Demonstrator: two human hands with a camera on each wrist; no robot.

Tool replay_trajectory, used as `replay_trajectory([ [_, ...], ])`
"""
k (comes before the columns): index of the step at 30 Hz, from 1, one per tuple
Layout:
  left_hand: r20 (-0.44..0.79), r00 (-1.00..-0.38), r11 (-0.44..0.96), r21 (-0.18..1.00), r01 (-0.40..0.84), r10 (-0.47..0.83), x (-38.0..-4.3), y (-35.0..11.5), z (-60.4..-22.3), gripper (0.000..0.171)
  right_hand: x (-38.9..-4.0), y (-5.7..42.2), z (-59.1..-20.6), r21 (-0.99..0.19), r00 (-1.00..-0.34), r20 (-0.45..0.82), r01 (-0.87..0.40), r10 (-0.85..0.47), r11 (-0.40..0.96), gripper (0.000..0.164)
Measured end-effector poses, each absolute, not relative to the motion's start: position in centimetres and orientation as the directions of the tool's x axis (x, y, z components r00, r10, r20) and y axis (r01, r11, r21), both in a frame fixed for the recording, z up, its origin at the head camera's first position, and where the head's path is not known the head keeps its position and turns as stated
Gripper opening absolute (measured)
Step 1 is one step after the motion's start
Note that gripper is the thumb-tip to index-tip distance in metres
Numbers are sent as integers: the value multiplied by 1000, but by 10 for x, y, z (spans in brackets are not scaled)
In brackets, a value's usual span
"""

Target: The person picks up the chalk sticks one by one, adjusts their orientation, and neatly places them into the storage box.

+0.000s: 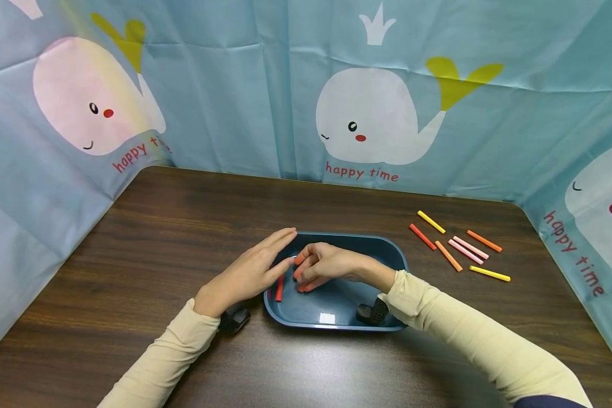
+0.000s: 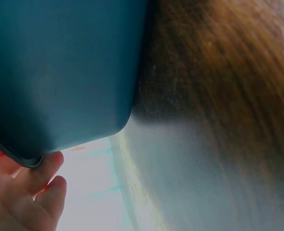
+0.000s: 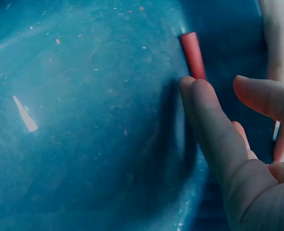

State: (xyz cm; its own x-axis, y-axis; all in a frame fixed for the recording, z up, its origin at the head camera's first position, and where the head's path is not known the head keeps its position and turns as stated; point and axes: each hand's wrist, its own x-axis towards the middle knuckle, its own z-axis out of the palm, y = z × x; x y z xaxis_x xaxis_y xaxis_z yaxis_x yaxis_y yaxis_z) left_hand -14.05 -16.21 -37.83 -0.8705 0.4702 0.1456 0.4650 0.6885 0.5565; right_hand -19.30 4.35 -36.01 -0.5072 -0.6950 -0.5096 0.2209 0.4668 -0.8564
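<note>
A dark blue tray point(image 1: 331, 327) stands on the wooden table. A short red stick point(image 1: 279, 289) lies inside at the tray's left end. My left hand point(image 1: 247, 277) rests at the back left corner of the rim, with its fingers extended and its thumb reaching over the edge. Inside the tray, my right hand point(image 1: 331, 265) has its fingers bent downward close to the stick. The right wrist view shows two fingertips point(image 3: 205, 92) right at the end of the red stick, while the thumb stands apart from them.
To the right of the tray, several loose sticks lie on the table, among them a yellow stick point(image 1: 431, 222), an orange stick point(image 1: 449, 256) and a pink stick point(image 1: 465, 251). A light blue whale-print curtain point(image 1: 285, 102) borders the table's back and sides.
</note>
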Motion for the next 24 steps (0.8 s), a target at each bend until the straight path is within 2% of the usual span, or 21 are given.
replay_trajectory([
  [11,143,-875,690,561,457,463,-140,-162,-379,60,-191,63,-341,-863,-533,-476,130,-699,488,44],
  [24,143,-874,698,548,461,465,-142,-161,-379,61,-184,89,-318,-890,-580,-369,-4,-727,455,50],
])
